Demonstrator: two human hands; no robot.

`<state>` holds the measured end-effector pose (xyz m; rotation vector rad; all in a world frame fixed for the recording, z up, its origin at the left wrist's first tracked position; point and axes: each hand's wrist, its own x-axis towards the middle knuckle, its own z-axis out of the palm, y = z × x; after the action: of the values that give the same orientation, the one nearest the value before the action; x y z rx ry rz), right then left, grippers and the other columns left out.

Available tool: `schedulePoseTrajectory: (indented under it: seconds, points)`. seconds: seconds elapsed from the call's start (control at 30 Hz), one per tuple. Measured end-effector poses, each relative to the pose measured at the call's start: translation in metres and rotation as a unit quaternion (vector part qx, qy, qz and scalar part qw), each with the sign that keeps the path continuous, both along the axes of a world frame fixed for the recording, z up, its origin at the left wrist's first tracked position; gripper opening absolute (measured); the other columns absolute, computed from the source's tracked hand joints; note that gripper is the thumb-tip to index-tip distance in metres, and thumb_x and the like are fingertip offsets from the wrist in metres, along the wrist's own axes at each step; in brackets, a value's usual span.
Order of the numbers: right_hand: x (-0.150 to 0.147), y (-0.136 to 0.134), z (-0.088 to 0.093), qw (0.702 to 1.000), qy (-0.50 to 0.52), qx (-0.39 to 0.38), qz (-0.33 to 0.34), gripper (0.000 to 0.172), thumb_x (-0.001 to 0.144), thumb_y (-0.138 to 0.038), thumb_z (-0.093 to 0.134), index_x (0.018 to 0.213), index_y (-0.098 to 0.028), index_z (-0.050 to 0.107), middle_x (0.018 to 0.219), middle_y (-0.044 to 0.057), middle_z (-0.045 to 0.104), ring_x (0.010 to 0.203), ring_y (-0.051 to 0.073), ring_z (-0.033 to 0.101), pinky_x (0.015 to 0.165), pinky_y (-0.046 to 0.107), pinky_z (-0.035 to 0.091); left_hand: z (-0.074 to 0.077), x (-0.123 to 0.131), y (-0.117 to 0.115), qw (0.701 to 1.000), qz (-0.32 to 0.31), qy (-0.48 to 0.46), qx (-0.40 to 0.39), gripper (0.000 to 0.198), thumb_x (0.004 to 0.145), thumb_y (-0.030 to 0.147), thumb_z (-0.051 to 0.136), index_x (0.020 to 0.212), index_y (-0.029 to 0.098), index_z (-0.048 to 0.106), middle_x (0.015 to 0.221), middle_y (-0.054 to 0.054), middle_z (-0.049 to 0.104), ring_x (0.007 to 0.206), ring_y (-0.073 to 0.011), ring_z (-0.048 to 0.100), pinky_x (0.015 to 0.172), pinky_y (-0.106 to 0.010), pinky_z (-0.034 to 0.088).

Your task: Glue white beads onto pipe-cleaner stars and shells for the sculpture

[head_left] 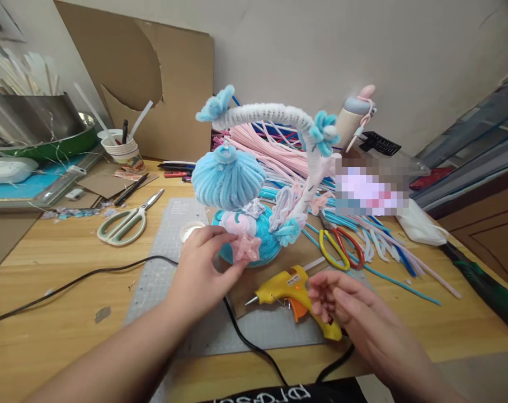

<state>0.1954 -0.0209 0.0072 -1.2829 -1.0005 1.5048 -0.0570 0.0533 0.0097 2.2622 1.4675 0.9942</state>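
Observation:
My left hand [210,263] pinches a pink star [245,248] between thumb and fingers. The star is against the front of a round blue base [262,249] wrapped in fuzzy strands. From this base rises a curved white pipe-cleaner stem [274,113] with blue flowers [323,133]. A blue shell-shaped shade [229,178] hangs above the base. My right hand [342,302] is loosely curled beside the yellow glue gun [285,285], with fingers partly apart and nothing visible in it. The glue gun lies on its side, nozzle pointing left.
A grey cutting mat [153,291] lies under the work. Green-handled scissors [126,224] are at left, red-and-yellow-handled scissors [338,252] at right. Pipe cleaners [274,148] are heaped behind. A black cord [90,274] crosses the table. Paper cups [122,151] stand near leaning cardboard [182,89].

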Motion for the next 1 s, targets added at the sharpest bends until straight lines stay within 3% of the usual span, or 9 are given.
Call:
schedulePoseTrajectory:
  seconds: [0.3,0.43,0.53,0.6,0.67,0.73,0.83,0.9,1.0]
  points:
    - [0.016,-0.011,0.001,0.991,-0.13,-0.006,-0.035,0.025,0.082,-0.046,0.063,0.093,-0.024,0.068,0.082,0.003,0.066,0.07,0.02,0.059,0.062,0.032,0.048,-0.014,0.005,0.013,0.998,0.0,0.062,-0.021,0.037,0.077,0.034,0.068,0.11,0.02,0.067,0.111,-0.011,0.06,0.106,-0.0291,0.055,0.093,-0.05,0.044]
    - [0.014,-0.01,-0.001,0.965,-0.259,0.042,-0.023,0.021,0.083,-0.044,0.06,0.092,-0.025,0.064,0.08,0.003,0.064,0.07,0.022,0.059,0.064,0.035,0.047,-0.001,-0.006,0.011,0.997,-0.011,0.07,-0.033,0.045,0.076,0.037,0.068,0.116,0.018,0.063,0.119,-0.014,0.058,0.113,-0.0313,0.052,0.096,-0.052,0.043]
    - [0.017,-0.006,-0.005,0.923,-0.375,0.061,0.065,0.021,0.084,-0.043,0.059,0.093,-0.024,0.062,0.078,0.003,0.064,0.069,0.023,0.059,0.063,0.036,0.046,0.017,-0.031,0.016,0.994,-0.033,0.074,-0.072,0.024,0.082,0.036,0.06,0.099,0.022,0.069,0.108,-0.007,0.064,0.102,-0.0248,0.059,0.091,-0.041,0.048]
    - [0.018,-0.003,-0.007,0.903,-0.409,0.048,0.124,0.027,0.082,-0.042,0.062,0.103,-0.024,0.061,0.091,0.007,0.068,0.081,0.027,0.062,0.071,0.041,0.047,0.026,-0.051,0.022,0.989,0.036,0.085,-0.112,0.021,0.084,0.038,0.055,0.088,0.024,0.07,0.096,-0.004,0.068,0.087,-0.0216,0.063,0.079,-0.036,0.051]
    - [0.016,0.0,-0.007,0.885,-0.436,0.049,0.155,0.037,0.081,-0.038,0.064,0.114,-0.023,0.058,0.111,0.012,0.067,0.098,0.033,0.062,0.083,0.049,0.046,0.031,-0.068,0.029,0.982,0.118,0.098,-0.112,0.023,0.084,0.037,0.052,0.09,0.022,0.069,0.09,-0.006,0.069,0.076,-0.0239,0.062,0.069,-0.039,0.05]
    - [0.011,0.003,-0.006,0.863,-0.471,0.057,0.173,0.04,0.081,-0.036,0.061,0.119,-0.021,0.057,0.121,0.015,0.064,0.107,0.037,0.06,0.087,0.053,0.044,0.029,-0.078,0.036,0.976,0.151,0.113,-0.11,0.024,0.083,0.037,0.053,0.09,0.02,0.069,0.089,-0.008,0.069,0.076,-0.0264,0.061,0.069,-0.041,0.048]
    - [0.002,0.007,-0.005,0.839,-0.512,0.058,0.178,0.035,0.082,-0.029,0.055,0.115,-0.017,0.058,0.117,0.018,0.065,0.104,0.039,0.061,0.084,0.054,0.045,0.02,-0.084,0.044,0.975,0.136,0.134,-0.115,0.021,0.08,0.035,0.056,0.085,0.022,0.071,0.095,-0.007,0.068,0.09,-0.0286,0.062,0.082,-0.043,0.047]
    - [-0.002,0.008,-0.005,0.838,-0.514,0.06,0.174,0.03,0.08,-0.022,0.052,0.109,-0.018,0.058,0.112,0.017,0.067,0.101,0.038,0.063,0.082,0.052,0.045,0.014,-0.084,0.047,0.975,0.123,0.144,-0.12,0.022,0.08,0.035,0.055,0.084,0.022,0.072,0.099,-0.008,0.068,0.098,-0.0293,0.061,0.09,-0.043,0.045]
    - [-0.003,0.006,-0.004,0.851,-0.492,0.061,0.174,0.024,0.077,-0.016,0.05,0.099,-0.021,0.058,0.099,0.011,0.069,0.091,0.031,0.065,0.076,0.044,0.048,0.007,-0.082,0.048,0.974,0.107,0.149,-0.132,0.031,0.082,0.04,0.053,0.099,0.021,0.069,0.107,-0.01,0.068,0.103,-0.0294,0.061,0.091,-0.043,0.046]
